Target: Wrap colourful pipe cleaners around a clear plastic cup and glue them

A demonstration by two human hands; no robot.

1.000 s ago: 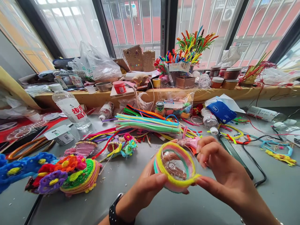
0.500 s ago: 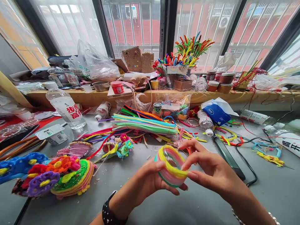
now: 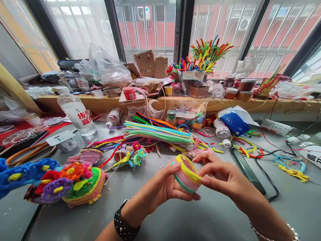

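Observation:
A small round cup shape wrapped in fuzzy pipe cleaner (image 3: 187, 179) is in front of me, tilted, with its mouth facing up and away. Its bands run yellow at the rim, pink in the middle and teal at the base. My left hand (image 3: 160, 187) wraps around it from the left, thumb near the rim and fingers beneath. At the right side of the rim, the thumb and index finger of my right hand (image 3: 223, 175) pinch the yellow pipe cleaner (image 3: 188, 169). Where that strand ends is hidden by the fingers.
Behind my hands lies a bundle of pastel pipe cleaners (image 3: 157, 132). To the left are a flower-covered craft piece (image 3: 82, 187), a smaller flowered piece (image 3: 130, 155) and an upright bottle (image 3: 77, 113). A dark green bar-shaped tool (image 3: 248, 170) with a black cable (image 3: 274, 187) lies right.
The wrapped cup has tilted and turned slightly in my left hand. My right fingers stay at the yellow rim. The view has shifted a little, moving the scene to the right.

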